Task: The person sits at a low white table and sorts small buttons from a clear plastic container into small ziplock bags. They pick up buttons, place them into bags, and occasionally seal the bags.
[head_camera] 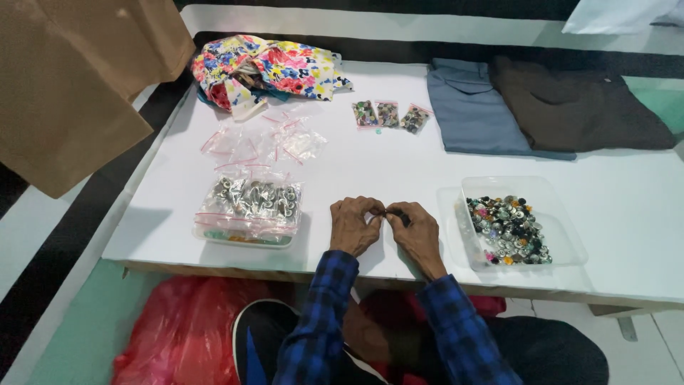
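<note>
- 2 hands are meeting at the near edge of the white table [399,160] in the head view: the left hand [354,226] and the right hand [415,230] are pinching a small dark item [388,212] between their fingertips, fingers narrow and closed on it; what the item is cannot be told.
- Keeping the pinch low over the table and close to the clear tray of mixed buttons [509,229], just right of the right hand, is looking wise, so a dropped piece stays near.
- 3 small filled zip bags [389,115] are lying in a row at the far middle.
- Several empty zip bags with pink strips [265,142] are lying far left; a clear bag of silver pieces [251,201] is sitting on a tray left of the hands.
</note>
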